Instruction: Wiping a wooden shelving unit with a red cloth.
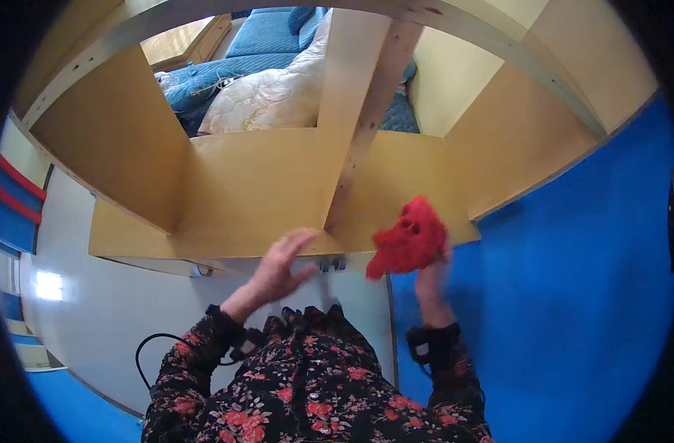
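A crumpled red cloth point(412, 240) with a fuzzy surface hangs in my right hand point(434, 277), just over the front edge of the wooden shelf point(256, 188) on the right. The cloth covers most of that hand's fingers. My left hand point(279, 267) holds nothing; its thumb stands apart from the stretched fingers. It hovers by the shelf's front edge, left of the upright wooden divider point(352, 155). Slight blur makes it hard to tell whether this hand touches the edge.
Wooden side panels point(115, 140) and a curved-looking top rail point(226, 15) frame the shelf. Behind it lie a cream quilt point(267, 100) and blue padded seating point(267, 40). A blue wall panel point(573, 295) rises at the right. Pale floor point(130, 310) extends at the left.
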